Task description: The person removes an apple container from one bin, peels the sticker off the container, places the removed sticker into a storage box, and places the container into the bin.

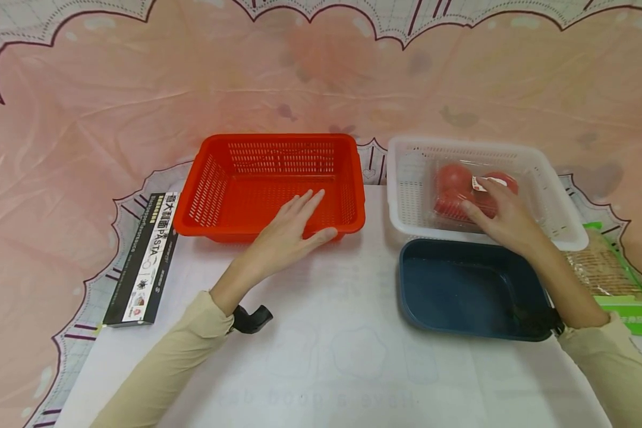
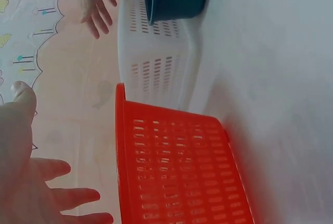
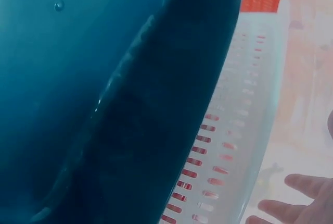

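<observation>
My left hand (image 1: 286,232) hovers over the front rim of a red plastic basket (image 1: 219,230), its fingers spread and the thumb held apart. In the left wrist view those fingers (image 2: 73,199) are straight with nothing between them. Over a white plastic basket (image 1: 401,223), my right hand (image 1: 508,223) reaches toward a clear pack of tomatoes (image 1: 455,178) with a white label. Its fingertips overlap the pack in the head view. From the right wrist, the fingers (image 3: 281,211) show spread above the white basket's rim. The red basket's visible inside holds nothing.
A dark blue tub (image 1: 476,330) stands in front of the white basket, beneath my right forearm. A black pasta box (image 1: 141,261) lies left of the red basket. At the right edge is a green-and-clear food packet (image 1: 601,267). A patterned cloth (image 1: 299,71) hangs behind.
</observation>
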`<action>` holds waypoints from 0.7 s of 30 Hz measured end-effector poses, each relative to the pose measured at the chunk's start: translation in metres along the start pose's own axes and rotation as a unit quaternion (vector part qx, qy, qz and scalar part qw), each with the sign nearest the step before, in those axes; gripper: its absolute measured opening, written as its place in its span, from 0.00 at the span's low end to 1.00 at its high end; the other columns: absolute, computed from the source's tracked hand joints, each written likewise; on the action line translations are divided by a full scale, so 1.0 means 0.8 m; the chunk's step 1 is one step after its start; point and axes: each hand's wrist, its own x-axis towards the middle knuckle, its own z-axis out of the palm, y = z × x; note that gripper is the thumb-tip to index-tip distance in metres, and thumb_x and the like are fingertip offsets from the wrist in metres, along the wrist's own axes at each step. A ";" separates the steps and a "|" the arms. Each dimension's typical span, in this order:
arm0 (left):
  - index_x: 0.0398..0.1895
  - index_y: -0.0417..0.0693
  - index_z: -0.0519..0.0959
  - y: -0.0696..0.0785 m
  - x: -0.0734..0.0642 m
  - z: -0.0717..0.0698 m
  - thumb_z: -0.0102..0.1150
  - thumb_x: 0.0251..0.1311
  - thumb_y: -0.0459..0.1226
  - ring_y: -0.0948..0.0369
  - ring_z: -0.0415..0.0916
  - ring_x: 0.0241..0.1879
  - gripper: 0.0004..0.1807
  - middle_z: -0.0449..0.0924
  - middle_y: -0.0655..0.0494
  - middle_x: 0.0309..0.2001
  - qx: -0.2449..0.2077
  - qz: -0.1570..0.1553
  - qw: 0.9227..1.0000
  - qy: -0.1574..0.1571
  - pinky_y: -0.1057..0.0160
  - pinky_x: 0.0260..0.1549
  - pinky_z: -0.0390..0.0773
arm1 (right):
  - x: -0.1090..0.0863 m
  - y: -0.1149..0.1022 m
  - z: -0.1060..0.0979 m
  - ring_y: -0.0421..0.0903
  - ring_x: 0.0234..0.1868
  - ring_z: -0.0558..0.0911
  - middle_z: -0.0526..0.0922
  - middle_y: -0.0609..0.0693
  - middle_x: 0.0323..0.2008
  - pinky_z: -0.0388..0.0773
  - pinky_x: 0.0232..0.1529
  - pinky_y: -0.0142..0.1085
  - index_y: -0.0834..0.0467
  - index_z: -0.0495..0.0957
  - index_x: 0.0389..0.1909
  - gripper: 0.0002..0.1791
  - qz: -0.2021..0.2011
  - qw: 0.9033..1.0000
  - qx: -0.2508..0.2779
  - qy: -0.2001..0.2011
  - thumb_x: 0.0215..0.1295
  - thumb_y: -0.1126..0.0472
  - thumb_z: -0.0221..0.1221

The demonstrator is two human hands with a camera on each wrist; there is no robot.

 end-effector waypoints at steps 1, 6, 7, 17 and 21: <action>0.78 0.68 0.42 0.002 0.001 0.001 0.44 0.59 0.70 0.48 0.40 0.78 0.47 0.42 0.55 0.79 -0.003 -0.001 1.000 0.000 0.38 0.72 0.48 | 0.000 0.000 -0.001 0.70 0.67 0.60 0.60 0.71 0.69 0.55 0.64 0.70 0.67 0.57 0.71 0.41 0.008 1.000 0.001 -0.006 0.67 0.45 0.55; 0.77 0.68 0.43 0.008 0.003 0.006 0.47 0.60 0.68 0.48 0.40 0.78 0.47 0.42 0.56 0.79 -0.014 0.008 1.000 -0.001 0.37 0.72 0.50 | 0.003 0.003 -0.008 0.71 0.69 0.58 0.57 0.71 0.70 0.54 0.64 0.71 0.65 0.53 0.73 0.42 0.041 0.999 0.012 -0.026 0.68 0.43 0.52; 0.78 0.67 0.43 0.008 0.004 0.007 0.47 0.60 0.68 0.48 0.40 0.78 0.47 0.42 0.56 0.79 -0.015 0.012 1.000 -0.001 0.36 0.71 0.50 | 0.004 0.004 -0.008 0.71 0.69 0.57 0.56 0.71 0.71 0.54 0.64 0.71 0.65 0.52 0.73 0.42 0.044 0.999 0.014 -0.027 0.68 0.43 0.52; 0.77 0.67 0.45 0.014 0.008 0.013 0.49 0.59 0.67 0.50 0.43 0.77 0.46 0.45 0.54 0.78 -0.029 0.025 0.999 0.000 0.38 0.71 0.53 | 0.008 0.016 -0.015 0.71 0.67 0.59 0.59 0.72 0.68 0.55 0.64 0.71 0.65 0.54 0.72 0.39 0.033 0.999 0.036 -0.024 0.69 0.46 0.51; 0.77 0.68 0.45 0.020 0.011 0.016 0.49 0.59 0.67 0.51 0.44 0.77 0.46 0.46 0.55 0.78 -0.030 0.027 0.999 -0.001 0.39 0.71 0.54 | 0.012 0.020 -0.018 0.68 0.59 0.67 0.67 0.71 0.62 0.63 0.59 0.68 0.64 0.59 0.69 0.34 0.025 0.999 0.028 -0.016 0.70 0.47 0.50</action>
